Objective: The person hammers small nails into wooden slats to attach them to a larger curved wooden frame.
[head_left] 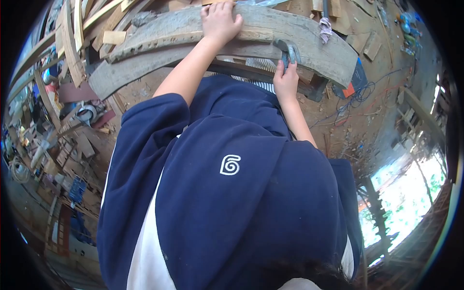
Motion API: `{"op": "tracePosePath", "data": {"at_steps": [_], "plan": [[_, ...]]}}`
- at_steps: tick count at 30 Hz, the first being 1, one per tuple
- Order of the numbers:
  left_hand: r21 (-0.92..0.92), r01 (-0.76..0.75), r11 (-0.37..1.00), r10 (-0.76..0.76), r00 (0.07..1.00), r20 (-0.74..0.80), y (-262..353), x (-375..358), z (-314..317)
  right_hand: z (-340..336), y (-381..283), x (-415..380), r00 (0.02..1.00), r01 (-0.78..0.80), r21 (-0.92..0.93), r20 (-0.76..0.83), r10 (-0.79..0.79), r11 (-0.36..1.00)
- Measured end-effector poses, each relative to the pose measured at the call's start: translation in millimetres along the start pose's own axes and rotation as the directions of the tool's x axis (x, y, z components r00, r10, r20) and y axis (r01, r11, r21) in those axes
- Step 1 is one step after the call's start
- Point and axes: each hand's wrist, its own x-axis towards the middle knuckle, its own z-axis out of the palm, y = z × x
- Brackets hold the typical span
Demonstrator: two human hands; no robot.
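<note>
My left hand [221,22] rests on a long, curved grey board [169,35], with its thumb apart from the other fingers. It holds nothing. Closed around a metal tool with a dark, curved head [291,50] and a blue-grey handle, my right hand [286,81] is at the board's near side, right of the left hand. I cannot make out the tool's exact kind. A paler wooden strip [251,35] runs along the board between the hands. Beneath the board, part of a striped surface [261,64] shows.
Lumber strips [77,29] lean at the upper left. A small wood block [114,37] lies by the board's left end. Tangled cables [355,104] lie on the dirt floor at right. A narrow tool with a crumpled wrapping [325,30] stands near the board's far edge.
</note>
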Motion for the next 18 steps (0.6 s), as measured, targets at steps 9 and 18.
{"op": "tracePosePath", "data": {"at_steps": [9, 18], "plan": [[0.019, -0.044, 0.999, 0.039, 0.979, 0.200, 21.6, 59.1, 29.0, -12.5, -14.0, -1.9, 0.998, 0.066, 0.194, -0.011, -0.065, 0.979], [-0.149, 0.017, 0.989, 0.052, 0.893, 0.447, 33.3, 91.7, 70.6, -7.5, 2.1, 9.3, 0.999, -0.045, 0.103, 0.017, 0.043, 0.994]]}}
